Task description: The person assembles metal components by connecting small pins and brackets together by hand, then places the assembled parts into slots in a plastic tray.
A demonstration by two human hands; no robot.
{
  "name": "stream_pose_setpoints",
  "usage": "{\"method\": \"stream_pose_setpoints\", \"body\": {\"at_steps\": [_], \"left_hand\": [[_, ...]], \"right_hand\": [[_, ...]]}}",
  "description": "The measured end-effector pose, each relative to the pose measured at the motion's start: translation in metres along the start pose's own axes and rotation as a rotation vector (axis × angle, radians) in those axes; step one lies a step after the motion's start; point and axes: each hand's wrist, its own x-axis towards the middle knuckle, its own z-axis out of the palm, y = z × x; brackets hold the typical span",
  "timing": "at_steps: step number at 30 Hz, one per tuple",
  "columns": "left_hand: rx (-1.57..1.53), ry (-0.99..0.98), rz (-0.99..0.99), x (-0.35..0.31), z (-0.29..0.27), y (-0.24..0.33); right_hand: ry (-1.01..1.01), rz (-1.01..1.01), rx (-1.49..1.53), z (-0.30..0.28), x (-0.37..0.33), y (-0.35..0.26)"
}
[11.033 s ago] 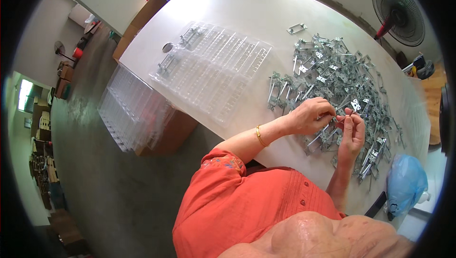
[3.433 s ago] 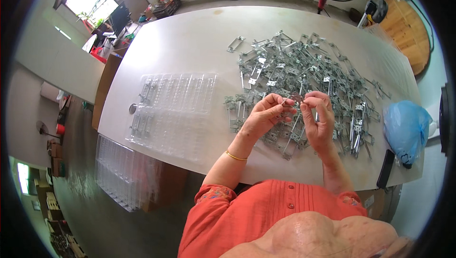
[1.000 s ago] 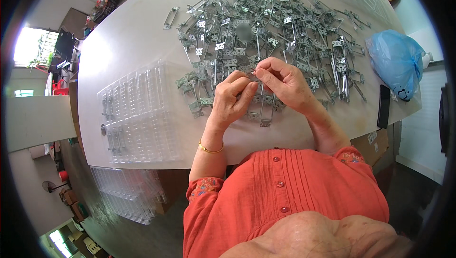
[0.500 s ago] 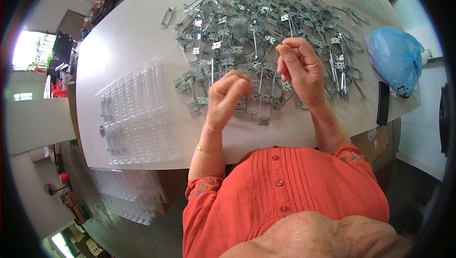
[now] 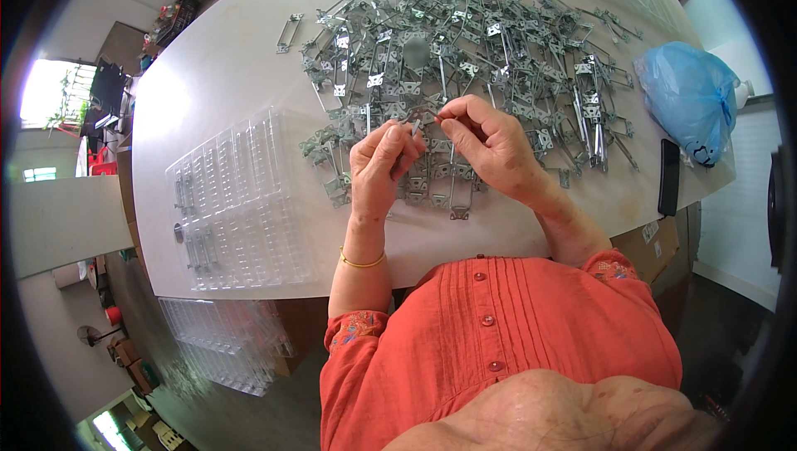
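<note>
My left hand (image 5: 379, 165) is closed in a pinch, with a small shiny metal part (image 5: 416, 126) showing at its fingertips. Close by, my right hand (image 5: 496, 148) pinches thumb against forefinger; what sits between them is too small to make out. Both hands are held over the near side of a large heap of grey metal brackets (image 5: 465, 28), thin wire-like frames with punched end plates. The hands' fingertips are a short way apart.
On the left of the white table (image 5: 216, 78) lie clear plastic trays (image 5: 249, 202), a few brackets in them. More clear trays (image 5: 224, 343) are stacked below the table edge. At right are a blue plastic bag (image 5: 689, 90), a black phone (image 5: 669, 177) and a cardboard box (image 5: 647, 252).
My right hand has moved left and slightly down, toward my left hand. The left hand has shifted a little left and turned, and a metal part now shows at its fingertips.
</note>
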Motion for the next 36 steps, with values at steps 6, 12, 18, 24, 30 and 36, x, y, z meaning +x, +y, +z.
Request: {"method": "stream_pose_setpoints", "body": {"at_steps": [6,12,18,24,30,36], "left_hand": [[0.116,-0.056,0.026,0.0,0.0,0.001],[0.265,-0.06,0.093,0.0,-0.001,0.004],[0.439,-0.183,0.174,0.0,0.002,0.005],[0.431,-0.259,0.142,0.001,0.0,0.007],[0.468,-0.433,0.137,0.003,0.004,0.009],[0.329,-0.406,0.058,-0.003,0.012,0.01]], "right_hand": [[-0.005,0.004,-0.03,0.0,-0.001,0.0],[-0.029,0.058,0.021,-0.003,0.0,-0.009],[-0.194,0.309,0.346,-0.014,0.008,-0.011],[-0.308,0.428,0.559,-0.024,0.012,-0.009],[-0.199,0.324,0.157,-0.025,0.01,-0.008],[0.15,0.096,0.128,-0.037,0.014,-0.01]]}}
